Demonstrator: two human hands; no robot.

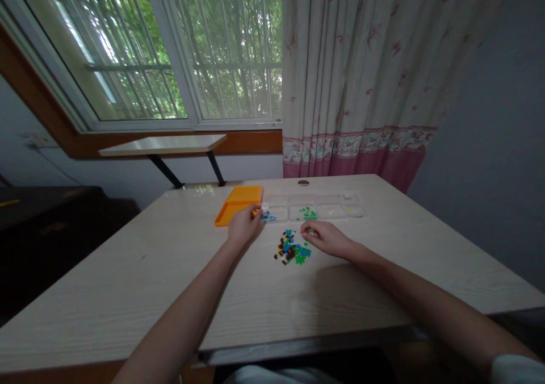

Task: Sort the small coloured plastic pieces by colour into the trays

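Note:
A mixed pile of small blue, green, brown and yellow pieces [290, 250] lies on the table. My right hand [327, 237] is just right of the pile's far side, its fingertips pinched together; whatever may be between them is too small to make out. My left hand [243, 225] is at the left end of a row of clear plastic boxes, beside the small blue pieces [268, 217] in the first one. Its fingers are closed, and their contents are hidden. Small green pieces [308, 213] lie in the box to the right, and a few yellow bits [332, 212] farther along.
An orange box [225, 214] with its lid raised stands partly behind my left hand. The pale wooden table [149, 293] reaches to the wall under a window. A small raised shelf [164, 144] is at the back left, and a curtain [357, 77] hangs behind.

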